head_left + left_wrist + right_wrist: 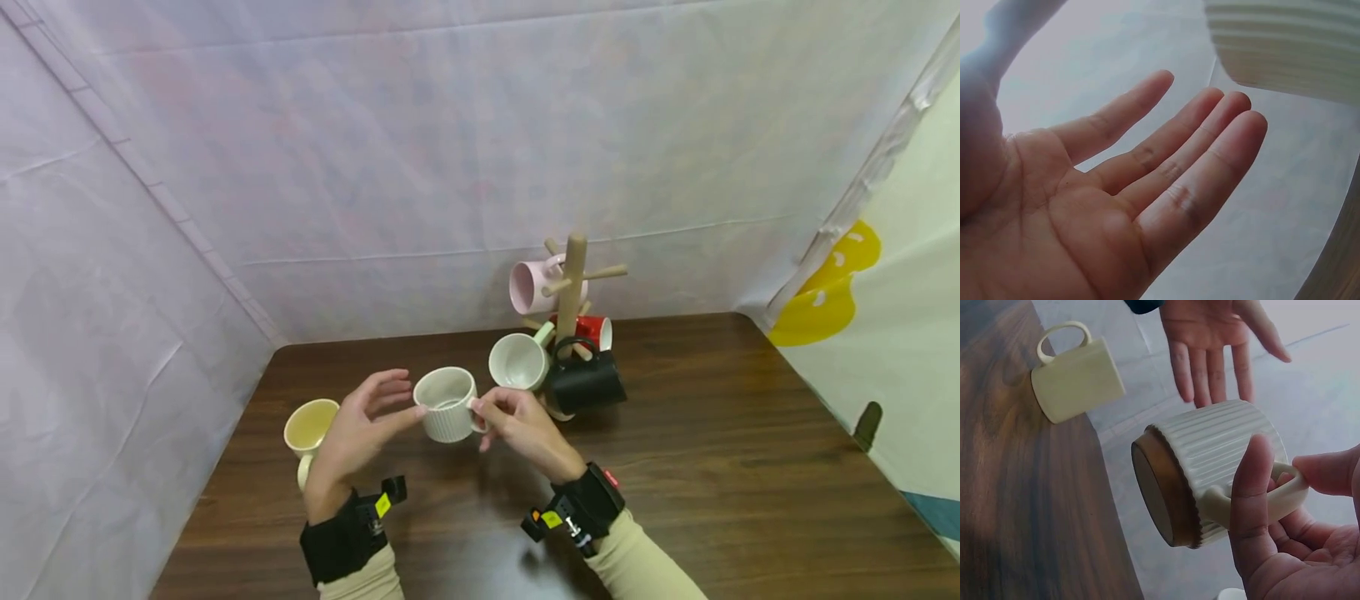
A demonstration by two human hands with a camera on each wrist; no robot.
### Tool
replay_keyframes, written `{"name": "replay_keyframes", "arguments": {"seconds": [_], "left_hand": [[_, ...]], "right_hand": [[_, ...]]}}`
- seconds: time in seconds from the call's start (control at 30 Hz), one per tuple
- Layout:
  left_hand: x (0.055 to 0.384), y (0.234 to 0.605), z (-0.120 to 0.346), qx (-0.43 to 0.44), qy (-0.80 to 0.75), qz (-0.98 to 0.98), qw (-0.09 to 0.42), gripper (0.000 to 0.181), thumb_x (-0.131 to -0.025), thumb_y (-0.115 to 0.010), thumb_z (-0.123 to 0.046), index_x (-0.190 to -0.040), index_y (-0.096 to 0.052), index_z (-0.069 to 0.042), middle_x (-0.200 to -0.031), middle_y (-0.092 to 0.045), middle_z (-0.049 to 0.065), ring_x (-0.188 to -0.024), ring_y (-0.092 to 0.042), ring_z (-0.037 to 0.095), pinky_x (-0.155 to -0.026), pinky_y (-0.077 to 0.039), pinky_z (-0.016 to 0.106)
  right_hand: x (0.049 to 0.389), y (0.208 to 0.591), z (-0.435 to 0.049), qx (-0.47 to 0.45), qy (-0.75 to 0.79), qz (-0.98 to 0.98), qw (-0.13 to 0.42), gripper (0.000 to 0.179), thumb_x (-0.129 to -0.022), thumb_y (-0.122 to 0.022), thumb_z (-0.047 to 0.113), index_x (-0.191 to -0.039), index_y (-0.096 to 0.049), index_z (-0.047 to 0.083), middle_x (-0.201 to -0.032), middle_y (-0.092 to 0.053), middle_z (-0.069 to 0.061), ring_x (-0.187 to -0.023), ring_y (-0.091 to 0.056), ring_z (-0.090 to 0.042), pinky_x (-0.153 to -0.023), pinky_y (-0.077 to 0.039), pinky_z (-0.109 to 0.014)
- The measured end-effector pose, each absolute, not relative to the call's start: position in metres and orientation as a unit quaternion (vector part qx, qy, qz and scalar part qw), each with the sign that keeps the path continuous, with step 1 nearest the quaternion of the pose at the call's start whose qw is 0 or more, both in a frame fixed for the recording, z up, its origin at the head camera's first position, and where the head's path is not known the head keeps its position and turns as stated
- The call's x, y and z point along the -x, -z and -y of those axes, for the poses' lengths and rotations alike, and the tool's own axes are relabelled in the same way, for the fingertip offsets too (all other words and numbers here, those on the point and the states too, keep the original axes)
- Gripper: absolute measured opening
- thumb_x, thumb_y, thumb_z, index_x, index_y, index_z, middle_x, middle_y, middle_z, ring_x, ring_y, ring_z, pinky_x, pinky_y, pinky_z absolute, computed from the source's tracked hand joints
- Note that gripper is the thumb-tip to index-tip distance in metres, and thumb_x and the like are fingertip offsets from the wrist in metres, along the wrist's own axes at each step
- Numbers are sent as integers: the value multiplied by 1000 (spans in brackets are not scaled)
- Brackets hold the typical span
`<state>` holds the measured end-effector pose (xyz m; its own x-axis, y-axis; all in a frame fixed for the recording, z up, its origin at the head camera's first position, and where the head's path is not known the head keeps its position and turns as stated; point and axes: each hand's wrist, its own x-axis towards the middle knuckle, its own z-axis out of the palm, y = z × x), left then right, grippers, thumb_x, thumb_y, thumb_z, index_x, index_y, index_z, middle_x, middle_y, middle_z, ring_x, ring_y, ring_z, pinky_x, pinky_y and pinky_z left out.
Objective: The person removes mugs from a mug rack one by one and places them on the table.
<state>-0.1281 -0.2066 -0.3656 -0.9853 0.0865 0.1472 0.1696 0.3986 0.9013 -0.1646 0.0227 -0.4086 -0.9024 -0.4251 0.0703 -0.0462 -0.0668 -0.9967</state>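
Note:
A ribbed white mug [448, 417] is held in the air above the table; its brown base band shows in the right wrist view. My right hand [522, 423] pinches the mug's handle [1285, 499] between thumb and fingers. On the mug's other side is my left hand [360, 433], its fingers spread and straight. In the left wrist view those fingers [1191, 187] are apart from the ribbed mug; whether the thumb touches it I cannot tell. Beside the left wrist, a yellow mug [311, 427] stands upright on the table.
Behind the right hand stands a wooden mug tree [573, 292]. Around it are a pink mug [529, 287], a red mug [594, 332], a pale mug with a green handle [517, 362] and a black mug [587, 385]. The brown table [735, 450] meets white cloth walls.

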Motion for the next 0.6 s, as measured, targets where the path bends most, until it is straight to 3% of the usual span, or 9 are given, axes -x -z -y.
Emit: {"name": "replay_keyframes", "arguments": {"seconds": [0.6], "left_hand": [[125, 365, 215, 45, 541, 837, 61, 50, -87, -64, -40, -127, -55, -11, -122, -62, 17, -106, -61, 28, -87, -52, 50]], "right_hand": [[171, 423, 2, 163, 704, -678, 137, 33, -92, -60, 15, -93, -59, -18, -79, -56, -14, -51, -57, -16, -57, -56, -34]]}}
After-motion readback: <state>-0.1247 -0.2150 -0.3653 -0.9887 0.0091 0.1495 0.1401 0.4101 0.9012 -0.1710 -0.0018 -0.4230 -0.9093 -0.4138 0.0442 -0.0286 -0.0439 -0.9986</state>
